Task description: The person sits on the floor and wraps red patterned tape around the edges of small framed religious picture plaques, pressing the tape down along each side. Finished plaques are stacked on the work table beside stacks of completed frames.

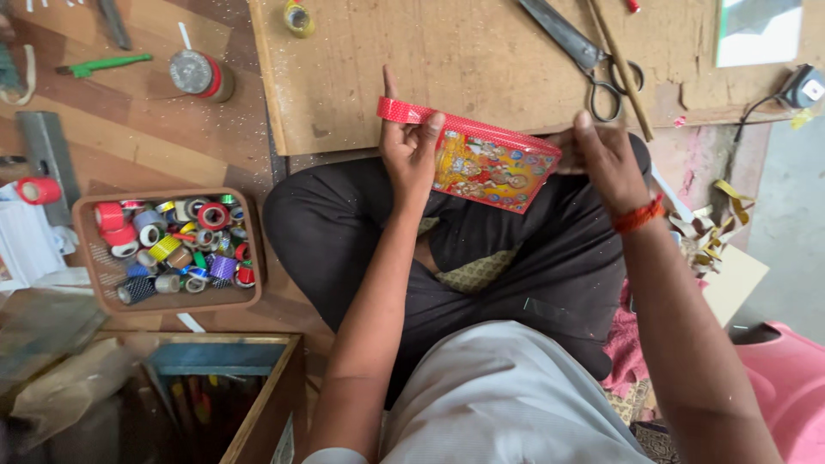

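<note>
A small rectangular picture (485, 170) with bright orange and yellow artwork is held above my lap, tilted. A red shiny tape strip (464, 127) runs along its top edge. My left hand (411, 146) grips the left end, thumb pressing the tape, index finger raised. My right hand (606, 155) holds the right end of the picture; an orange thread band circles its wrist.
A wooden board (447, 60) lies ahead with scissors (584, 56), a stick (620, 64) and a yellow tape roll (298, 17). A brown tray (90, 249) of several coloured tape rolls sits left, a wooden box (266, 404) below it. A pink object (786, 378) is at right.
</note>
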